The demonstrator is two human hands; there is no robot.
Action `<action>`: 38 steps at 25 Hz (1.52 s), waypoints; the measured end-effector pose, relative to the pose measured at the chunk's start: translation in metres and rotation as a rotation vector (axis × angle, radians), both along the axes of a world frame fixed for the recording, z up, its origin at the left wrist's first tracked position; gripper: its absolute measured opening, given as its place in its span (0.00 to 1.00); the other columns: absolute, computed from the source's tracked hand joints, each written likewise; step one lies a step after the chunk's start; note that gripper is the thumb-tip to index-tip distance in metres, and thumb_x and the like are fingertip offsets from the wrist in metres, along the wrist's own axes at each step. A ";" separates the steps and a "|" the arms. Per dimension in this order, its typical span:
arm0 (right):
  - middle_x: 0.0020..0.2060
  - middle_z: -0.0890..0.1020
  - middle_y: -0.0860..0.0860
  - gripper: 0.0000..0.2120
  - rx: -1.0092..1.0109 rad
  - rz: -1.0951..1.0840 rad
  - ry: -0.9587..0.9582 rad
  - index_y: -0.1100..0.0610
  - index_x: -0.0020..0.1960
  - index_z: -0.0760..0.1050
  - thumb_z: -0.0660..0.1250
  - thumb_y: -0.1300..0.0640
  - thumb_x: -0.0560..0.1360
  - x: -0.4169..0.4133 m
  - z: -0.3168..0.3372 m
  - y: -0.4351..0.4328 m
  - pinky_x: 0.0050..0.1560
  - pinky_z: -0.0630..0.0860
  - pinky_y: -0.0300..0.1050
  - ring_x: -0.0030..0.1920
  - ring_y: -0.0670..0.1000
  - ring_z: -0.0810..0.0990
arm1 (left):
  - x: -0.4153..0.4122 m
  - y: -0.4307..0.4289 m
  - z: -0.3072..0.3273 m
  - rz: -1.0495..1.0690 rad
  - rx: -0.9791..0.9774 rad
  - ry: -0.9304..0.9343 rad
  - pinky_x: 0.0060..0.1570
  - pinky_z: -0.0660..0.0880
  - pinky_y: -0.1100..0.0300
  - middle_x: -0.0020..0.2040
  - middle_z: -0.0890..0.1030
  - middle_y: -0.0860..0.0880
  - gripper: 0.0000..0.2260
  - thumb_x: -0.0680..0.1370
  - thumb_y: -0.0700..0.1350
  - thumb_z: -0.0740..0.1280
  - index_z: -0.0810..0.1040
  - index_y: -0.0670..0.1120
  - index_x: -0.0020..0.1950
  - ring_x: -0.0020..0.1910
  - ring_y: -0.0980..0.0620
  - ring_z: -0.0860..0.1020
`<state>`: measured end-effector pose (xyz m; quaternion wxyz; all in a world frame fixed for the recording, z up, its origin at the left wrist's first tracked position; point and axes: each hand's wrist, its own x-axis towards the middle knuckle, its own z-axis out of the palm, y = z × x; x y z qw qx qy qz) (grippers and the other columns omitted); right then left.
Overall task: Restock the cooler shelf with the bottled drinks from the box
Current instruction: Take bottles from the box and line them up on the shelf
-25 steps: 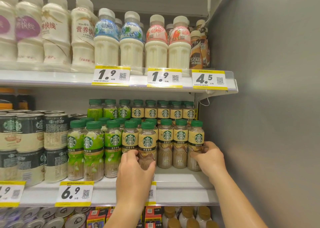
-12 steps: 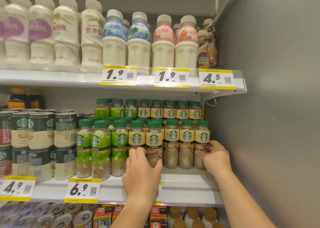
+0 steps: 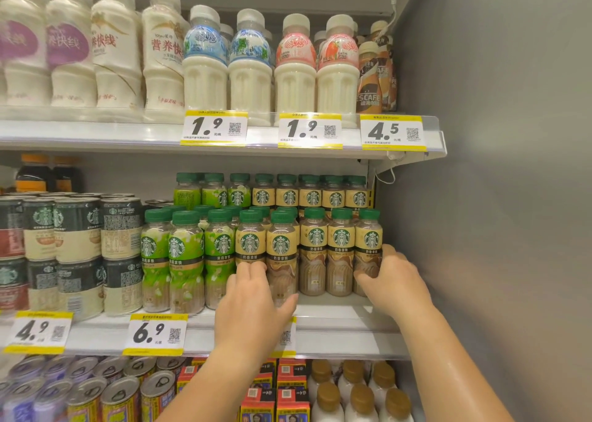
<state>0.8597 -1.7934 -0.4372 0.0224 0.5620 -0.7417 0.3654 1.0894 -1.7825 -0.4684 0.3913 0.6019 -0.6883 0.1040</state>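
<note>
Green-capped coffee bottles stand in rows on the middle cooler shelf (image 3: 336, 328). The left ones carry green labels (image 3: 179, 261), the right ones tan labels (image 3: 315, 255). My left hand (image 3: 253, 306) wraps the lower part of a tan-label bottle (image 3: 282, 248) in the front row, its thumb to the right of it. My right hand (image 3: 392, 280) holds the base of the rightmost tan-label bottle (image 3: 368, 242), next to the cooler's side wall. The box is not in view.
The grey cooler wall (image 3: 496, 197) closes the right side. Dark stacked cans (image 3: 77, 245) fill the shelf's left part. White milk-drink bottles (image 3: 250, 69) line the upper shelf. Cans and brown-capped bottles (image 3: 355, 393) sit on the shelf below. Yellow price tags (image 3: 157, 333) hang on the edges.
The view has shifted a little, so the shelves sit further right in frame. Both hands stay on the same front-row bottles, the left hand slightly further right.
</note>
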 end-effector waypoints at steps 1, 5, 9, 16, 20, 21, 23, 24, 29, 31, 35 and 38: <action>0.63 0.76 0.55 0.30 0.025 -0.005 0.067 0.53 0.69 0.67 0.66 0.39 0.72 0.002 0.002 0.007 0.60 0.75 0.55 0.63 0.60 0.73 | 0.006 0.005 0.002 -0.009 -0.013 -0.084 0.48 0.75 0.58 0.56 0.71 0.52 0.29 0.72 0.67 0.64 0.69 0.48 0.64 0.55 0.50 0.72; 0.76 0.64 0.52 0.41 0.015 0.085 0.211 0.51 0.77 0.56 0.58 0.29 0.73 0.017 -0.010 0.037 0.73 0.61 0.55 0.75 0.57 0.60 | 0.043 0.025 0.007 -0.067 0.027 -0.361 0.64 0.70 0.52 0.66 0.71 0.50 0.37 0.71 0.71 0.50 0.66 0.49 0.72 0.65 0.48 0.70; 0.80 0.50 0.47 0.44 -0.036 0.187 0.275 0.46 0.80 0.45 0.51 0.25 0.71 0.037 -0.047 0.064 0.77 0.46 0.51 0.79 0.52 0.45 | 0.074 0.039 -0.014 -0.078 0.093 -0.505 0.76 0.52 0.43 0.80 0.55 0.47 0.46 0.70 0.77 0.45 0.49 0.51 0.81 0.79 0.45 0.50; 0.81 0.48 0.50 0.44 -0.129 0.298 0.480 0.51 0.80 0.51 0.52 0.28 0.71 0.064 -0.128 0.106 0.78 0.43 0.52 0.80 0.51 0.42 | 0.093 0.069 -0.106 -0.138 0.044 -0.599 0.70 0.57 0.30 0.80 0.54 0.39 0.49 0.68 0.75 0.57 0.55 0.46 0.80 0.79 0.37 0.52; 0.80 0.54 0.51 0.41 -0.118 0.443 0.532 0.54 0.79 0.56 0.59 0.34 0.73 0.069 -0.198 0.126 0.77 0.51 0.55 0.80 0.52 0.48 | 0.112 0.086 -0.179 -0.158 0.045 -0.579 0.71 0.55 0.31 0.81 0.51 0.40 0.50 0.67 0.74 0.59 0.54 0.45 0.80 0.79 0.38 0.49; 0.80 0.54 0.51 0.41 -0.088 0.491 0.546 0.54 0.79 0.55 0.60 0.35 0.74 0.071 -0.219 0.130 0.77 0.52 0.55 0.80 0.51 0.48 | 0.118 0.091 -0.197 -0.156 0.067 -0.577 0.71 0.55 0.31 0.81 0.50 0.40 0.51 0.67 0.75 0.60 0.54 0.45 0.81 0.79 0.38 0.49; 0.80 0.53 0.50 0.40 -0.011 0.566 0.570 0.54 0.80 0.53 0.59 0.36 0.75 0.075 -0.261 0.134 0.77 0.52 0.53 0.80 0.50 0.47 | 0.130 0.100 -0.236 -0.151 0.133 -0.577 0.71 0.55 0.31 0.81 0.51 0.39 0.52 0.66 0.74 0.61 0.54 0.44 0.80 0.79 0.38 0.49; 0.80 0.53 0.51 0.40 0.028 0.600 0.588 0.54 0.80 0.54 0.59 0.36 0.75 0.077 -0.282 0.135 0.77 0.50 0.52 0.80 0.50 0.47 | 0.136 0.105 -0.257 -0.151 0.170 -0.584 0.71 0.55 0.31 0.81 0.51 0.39 0.52 0.66 0.74 0.61 0.55 0.44 0.80 0.79 0.37 0.50; 0.79 0.58 0.54 0.40 0.198 0.731 0.582 0.58 0.78 0.58 0.60 0.37 0.74 0.089 -0.376 0.131 0.77 0.54 0.51 0.79 0.53 0.52 | 0.159 0.134 -0.355 -0.144 0.381 -0.588 0.73 0.54 0.35 0.81 0.52 0.39 0.51 0.67 0.74 0.60 0.55 0.43 0.80 0.79 0.38 0.50; 0.79 0.58 0.53 0.40 0.260 0.778 0.583 0.57 0.78 0.58 0.63 0.37 0.74 0.093 -0.415 0.132 0.77 0.56 0.53 0.79 0.53 0.52 | 0.166 0.148 -0.395 -0.161 0.489 -0.605 0.73 0.55 0.35 0.80 0.53 0.39 0.51 0.67 0.75 0.60 0.55 0.43 0.80 0.79 0.38 0.52; 0.78 0.60 0.53 0.40 0.347 0.877 0.556 0.57 0.78 0.59 0.67 0.40 0.74 0.104 -0.477 0.138 0.75 0.55 0.52 0.79 0.54 0.55 | 0.174 0.178 -0.459 -0.226 0.711 -0.671 0.71 0.60 0.34 0.78 0.59 0.37 0.52 0.65 0.75 0.62 0.59 0.41 0.79 0.77 0.36 0.57; 0.77 0.63 0.54 0.39 0.375 0.983 0.501 0.57 0.77 0.60 0.68 0.42 0.73 0.118 -0.520 0.144 0.74 0.58 0.51 0.78 0.55 0.58 | 0.177 0.195 -0.495 -0.295 0.849 -0.663 0.72 0.60 0.36 0.78 0.61 0.38 0.51 0.65 0.74 0.62 0.61 0.41 0.78 0.77 0.36 0.58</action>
